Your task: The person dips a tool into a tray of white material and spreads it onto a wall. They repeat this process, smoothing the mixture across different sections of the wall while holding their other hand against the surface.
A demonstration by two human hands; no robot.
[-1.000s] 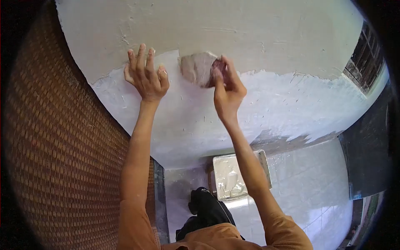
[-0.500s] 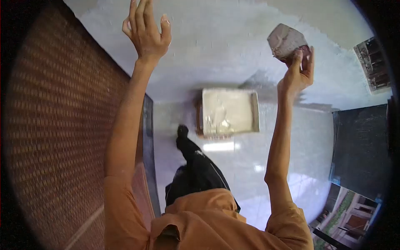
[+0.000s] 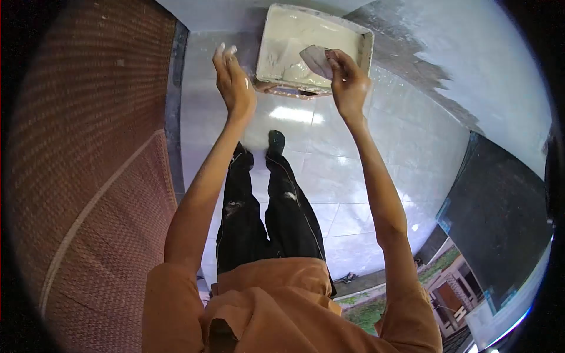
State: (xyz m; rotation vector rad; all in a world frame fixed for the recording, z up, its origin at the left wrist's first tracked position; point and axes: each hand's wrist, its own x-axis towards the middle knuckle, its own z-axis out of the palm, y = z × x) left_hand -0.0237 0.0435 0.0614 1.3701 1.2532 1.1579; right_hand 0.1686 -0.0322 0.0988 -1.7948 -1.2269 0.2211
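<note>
Right hand (image 3: 351, 87): grasping a flat, greyish putty scraper (image 3: 316, 60), pinched at one end between thumb and fingers. Scraper: tilted, free end pointing left, positioned over the near right part of a rectangular tray (image 3: 370, 52). Contact between scraper and paste: cannot tell from this angle.

Tray: pale, rim smeared and flecked, set on a reddish-brown support (image 3: 268, 88), mostly hidden underneath. Contents: cream-white paste (image 3: 329, 28), smooth toward the far side, ridged and scooped toward the near left.

Left hand (image 3: 233, 82): released, holding nothing, fingers loosely bent; white smears on fingertips and along the thumb side. Location: just beside the near left corner of the tray, contact not clear.

Clothing: orange-brown short-sleeved shirt (image 3: 271, 276); black trousers (image 3: 294, 223), with white marks around both knees.

Surroundings: glossy tiled floor (image 3: 335, 141), with a bright reflection below the tray. Pale-coated wall (image 3: 494, 65) at upper right, including a jagged-edged grey patch (image 3: 403, 53) near the tray. Brown woven panel (image 3: 88, 112) along the left side; dark panel (image 3: 500, 206) at right. Strip of grass (image 3: 368, 315) at lower right, beyond the floor edge.
</note>
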